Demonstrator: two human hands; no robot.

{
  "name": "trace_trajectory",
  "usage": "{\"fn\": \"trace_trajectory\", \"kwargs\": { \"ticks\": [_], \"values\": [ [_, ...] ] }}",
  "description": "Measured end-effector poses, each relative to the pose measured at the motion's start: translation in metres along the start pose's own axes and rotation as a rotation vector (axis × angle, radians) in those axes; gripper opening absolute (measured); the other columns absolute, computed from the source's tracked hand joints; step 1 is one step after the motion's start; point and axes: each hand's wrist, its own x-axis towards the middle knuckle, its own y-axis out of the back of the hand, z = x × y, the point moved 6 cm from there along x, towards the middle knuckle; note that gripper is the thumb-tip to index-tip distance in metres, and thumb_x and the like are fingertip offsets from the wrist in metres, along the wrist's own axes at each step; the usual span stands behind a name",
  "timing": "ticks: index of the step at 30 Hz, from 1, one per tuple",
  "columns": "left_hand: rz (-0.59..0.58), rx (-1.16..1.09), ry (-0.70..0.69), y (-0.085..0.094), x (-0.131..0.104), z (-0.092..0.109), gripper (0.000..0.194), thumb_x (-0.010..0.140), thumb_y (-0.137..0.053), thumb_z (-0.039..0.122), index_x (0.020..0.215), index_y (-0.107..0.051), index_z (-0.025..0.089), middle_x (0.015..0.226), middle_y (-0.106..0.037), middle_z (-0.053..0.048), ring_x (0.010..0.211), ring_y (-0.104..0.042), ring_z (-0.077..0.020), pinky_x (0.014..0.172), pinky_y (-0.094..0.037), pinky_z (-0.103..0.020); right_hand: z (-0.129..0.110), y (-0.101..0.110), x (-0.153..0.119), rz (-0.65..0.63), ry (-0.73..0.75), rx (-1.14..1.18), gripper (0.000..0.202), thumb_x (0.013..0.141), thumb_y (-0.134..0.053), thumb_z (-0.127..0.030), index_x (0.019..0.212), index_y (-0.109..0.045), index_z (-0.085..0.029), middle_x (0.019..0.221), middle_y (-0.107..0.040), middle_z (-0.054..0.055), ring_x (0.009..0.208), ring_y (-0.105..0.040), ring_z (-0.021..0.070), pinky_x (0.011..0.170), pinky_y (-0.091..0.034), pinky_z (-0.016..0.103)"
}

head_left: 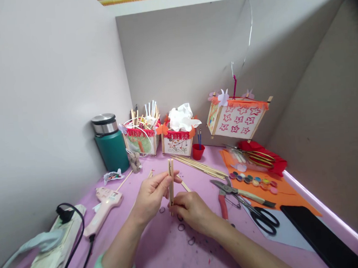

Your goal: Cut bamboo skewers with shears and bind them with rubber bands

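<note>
A small bundle of wooden sticks [171, 177] stands nearly upright between my two hands, over the middle of the table. My left hand [154, 192] pinches it near its upper half, thumb toward me. Lower down, the fingers of my right hand [189, 210] close around the bottom end. How many sticks are in the bundle is hard to make out. Several small dark rings [181, 227], which look like rubber bands, lie on the purple tabletop [162, 256] just below my hands. Another loose stick [184, 185] lies behind my right hand.
On the left are a pink glue gun [106, 205], a power strip [52, 251] and a green flask [111, 144]. Long sticks [200, 166] lie behind. At right are pruning shears [223, 202], black-handled scissors [264, 219], paint pots [254, 181] and a black phone [318, 230]. A paper lantern [237, 118] hangs above.
</note>
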Motion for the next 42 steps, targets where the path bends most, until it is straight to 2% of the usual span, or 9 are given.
{"fn": "trace_trajectory", "kwargs": {
  "ticks": [11, 24, 30, 36, 42],
  "values": [
    [-0.045, -0.078, -0.008, -0.0031, -0.001, -0.0033, 0.034, 0.091, -0.04, 0.035, 0.112, -0.058, 0.015, 0.094, -0.066, -0.009, 0.051, -0.04, -0.0073, 0.047, -0.036, -0.021, 0.0007, -0.0009, 0.0007, -0.005, 0.009, 0.055, 0.017, 0.078, -0.054, -0.016, 0.068, -0.068, -0.015, 0.068, -0.059, 0.0, 0.06, -0.052, 0.0091, 0.058, -0.036, 0.02],
    [-0.081, -0.08, -0.008, -0.0049, -0.0008, -0.0035, 0.031, 0.092, -0.038, 0.036, 0.106, -0.058, 0.016, 0.087, -0.064, -0.005, 0.052, -0.043, -0.0068, 0.048, -0.037, -0.02, 0.0023, -0.0005, 0.0006, -0.022, -0.04, 0.09, 0.018, 0.078, -0.053, -0.019, 0.067, -0.066, -0.015, 0.061, -0.056, -0.001, 0.052, -0.049, 0.0082, 0.052, -0.034, 0.019],
    [-0.066, -0.028, 0.026, -0.0042, -0.0001, -0.0028, 0.026, 0.089, -0.046, 0.034, 0.102, -0.061, 0.017, 0.078, -0.063, -0.002, 0.053, -0.048, -0.0072, 0.048, -0.04, -0.018, 0.0054, -0.0018, 0.0014, -0.041, -0.062, 0.088, 0.018, 0.076, -0.052, -0.017, 0.063, -0.064, -0.015, 0.057, -0.055, -0.002, 0.051, -0.047, 0.0084, 0.051, -0.033, 0.019],
    [0.005, -0.043, 0.072, -0.0002, 0.0013, -0.004, 0.031, 0.085, -0.052, 0.035, 0.106, -0.063, 0.014, 0.084, -0.067, -0.007, 0.049, -0.047, -0.0072, 0.047, -0.043, -0.02, 0.0001, 0.0021, -0.0004, -0.083, -0.023, 0.126, 0.018, 0.075, -0.047, -0.013, 0.068, -0.064, -0.015, 0.057, -0.056, -0.003, 0.051, -0.048, 0.0085, 0.051, -0.034, 0.019],
    [0.07, -0.057, 0.124, 0.003, 0.0022, -0.0064, 0.028, 0.08, -0.058, 0.036, 0.089, -0.07, 0.013, 0.104, -0.065, -0.012, 0.047, -0.048, -0.0064, 0.044, -0.044, -0.021, 0.0023, 0.0012, -0.0006, -0.029, -0.066, 0.147, 0.019, 0.074, -0.048, -0.014, 0.067, -0.065, -0.016, 0.058, -0.059, -0.001, 0.052, -0.052, 0.0096, 0.053, -0.038, 0.019]
  ]
}}
